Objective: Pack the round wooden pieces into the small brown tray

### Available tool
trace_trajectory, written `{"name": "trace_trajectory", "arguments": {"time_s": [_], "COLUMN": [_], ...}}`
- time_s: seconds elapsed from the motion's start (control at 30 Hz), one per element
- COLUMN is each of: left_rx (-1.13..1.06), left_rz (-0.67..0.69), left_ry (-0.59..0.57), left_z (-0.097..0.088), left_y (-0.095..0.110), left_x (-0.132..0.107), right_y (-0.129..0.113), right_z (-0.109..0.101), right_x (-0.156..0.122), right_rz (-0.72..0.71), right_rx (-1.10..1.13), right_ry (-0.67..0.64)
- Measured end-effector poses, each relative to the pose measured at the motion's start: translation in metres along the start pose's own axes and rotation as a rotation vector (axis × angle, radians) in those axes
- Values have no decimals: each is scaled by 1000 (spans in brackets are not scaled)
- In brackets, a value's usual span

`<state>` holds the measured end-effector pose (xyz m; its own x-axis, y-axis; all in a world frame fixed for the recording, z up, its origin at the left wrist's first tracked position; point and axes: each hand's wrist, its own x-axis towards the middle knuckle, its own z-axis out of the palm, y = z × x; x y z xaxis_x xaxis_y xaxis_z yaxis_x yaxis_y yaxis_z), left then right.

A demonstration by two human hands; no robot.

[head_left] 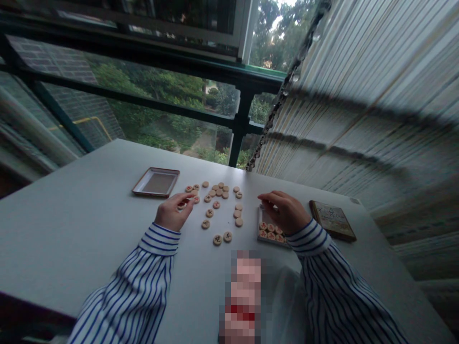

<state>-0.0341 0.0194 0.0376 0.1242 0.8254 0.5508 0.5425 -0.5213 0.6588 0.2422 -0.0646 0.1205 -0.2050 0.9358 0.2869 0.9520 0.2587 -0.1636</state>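
Beige discs [216,205] and the left hand [169,212] were positioned left of the open box [263,215]; the right hand [287,210] was above it. Whether either hand's fingers [269,196] were clamped could not be determined.

Sleeves [138,277] are striped dark blue on white. Beige discs [216,205] are marked in red or black — some are left plain — and red marks are seen on those in the box [271,242]. The desk [89,215] is coloured white, the window frame [245,107] dark green.
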Motion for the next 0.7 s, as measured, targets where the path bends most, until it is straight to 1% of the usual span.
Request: {"name": "trace_trajectory", "arguments": {"time_s": [0.1, 0.27, 0.53, 0.7], "left_rx": [55, 118, 204, 247], "left_rz": [-16, -4, 43, 33], "left_ry": [78, 107, 109, 74], "left_z": [1, 5, 9, 12], "left_y": [-17, -36, -46, -53], "left_x": [-3, -11, -13, -14], "right_y": [-1, -8, -38, -51], "right_z": [2, 9, 24, 40], "right_x": [10, 28, 54, 68], "right_rz": [-10, -46, -124, -155], "right_rx": [28, 66, 120, 124], "right_ry": [-13, -19, -12, -32]}}
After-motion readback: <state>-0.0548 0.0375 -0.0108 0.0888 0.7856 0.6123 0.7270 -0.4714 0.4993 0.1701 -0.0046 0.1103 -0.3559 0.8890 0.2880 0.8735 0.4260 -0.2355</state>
